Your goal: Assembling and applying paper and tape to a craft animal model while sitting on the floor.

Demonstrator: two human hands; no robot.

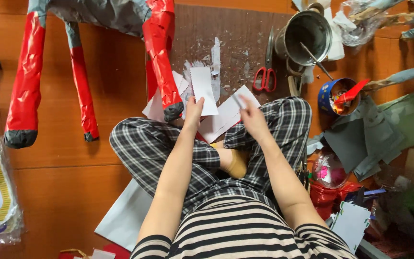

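Left hand (193, 109): raised over the lap, fingers (198, 100) drawn together and pinching the lower edge of a white paper strip (203, 90); the strip stands up and away from the fingertips, its scalloped edge on the side away from the thumb

Right hand (251, 116): fingers (242, 101) pressed together on a second white paper piece (230, 113), which lies tilted beneath and just beyond the fingertips; whether it is pinched or only pressed down cannot be told

Loose white paper pieces (155, 106): a fanned heap under and beside both hands, between the two sets of fingers and on the far side of the left hand

Red-and-grey papier-mâché figure leg (163, 62): just beside the left fingertips, its grey foot near the thumb side; further such legs well apart to the left

Red-handled scissors (266, 72): on the brown floor (111, 72), beyond the right fingertips, apart from them

Metal pot (304, 34): past the scissors, further from the right hand, a stick resting in it

Blue cup (334, 96): to the outer side of the right hand, holding a red tool

Grey paper sheets (360, 139): stacked beyond the right knee, well apart from the fingers

Checked trousers (144, 144): crossed legs directly below both hands
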